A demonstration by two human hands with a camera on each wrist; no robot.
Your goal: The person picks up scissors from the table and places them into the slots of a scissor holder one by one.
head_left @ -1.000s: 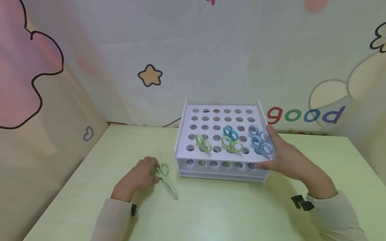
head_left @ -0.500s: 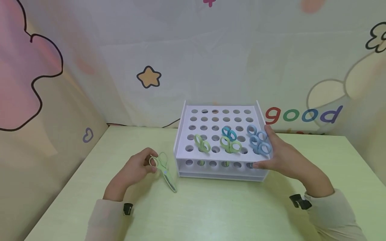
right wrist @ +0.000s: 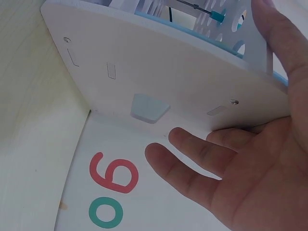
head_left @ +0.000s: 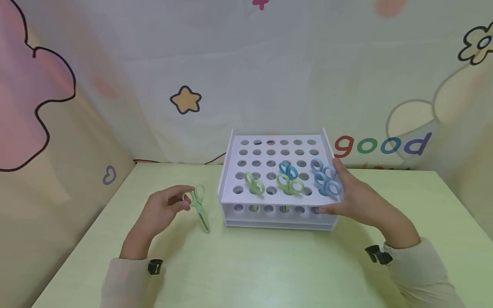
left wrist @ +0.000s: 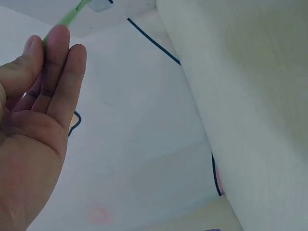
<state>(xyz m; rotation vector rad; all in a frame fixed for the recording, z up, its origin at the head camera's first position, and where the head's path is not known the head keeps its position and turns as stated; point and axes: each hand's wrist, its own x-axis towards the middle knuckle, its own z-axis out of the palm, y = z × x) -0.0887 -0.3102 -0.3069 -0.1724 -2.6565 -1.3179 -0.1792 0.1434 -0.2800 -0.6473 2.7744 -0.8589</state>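
Observation:
My left hand (head_left: 158, 210) pinches a pair of light green scissors (head_left: 198, 209) by one handle loop, left of the white rack. The blades point down toward the table. In the left wrist view, thumb and fingertips meet on the green scissors (left wrist: 70, 17), most of which lie beyond the frame. My right hand (head_left: 358, 197) grips the right side of the white rack (head_left: 229, 198), thumb at its front corner; the right wrist view shows fingers along the side panel (right wrist: 106, 53). Standing in the rack's holes are green scissors (head_left: 289, 185), teal scissors (head_left: 289, 170) and light blue scissors (head_left: 325, 185).
The rack stands on a pale green table (head_left: 262, 269), near a printed cloth backdrop (head_left: 269, 77). Its top panel has rows of round holes, with a second holed shelf beneath. A thin dark cable (head_left: 215, 158) runs behind it at the table's back edge.
My left hand has drawn the green scissors up and to the left, away from the rack, now holding them by a loop. The right hand keeps its grip on the rack.

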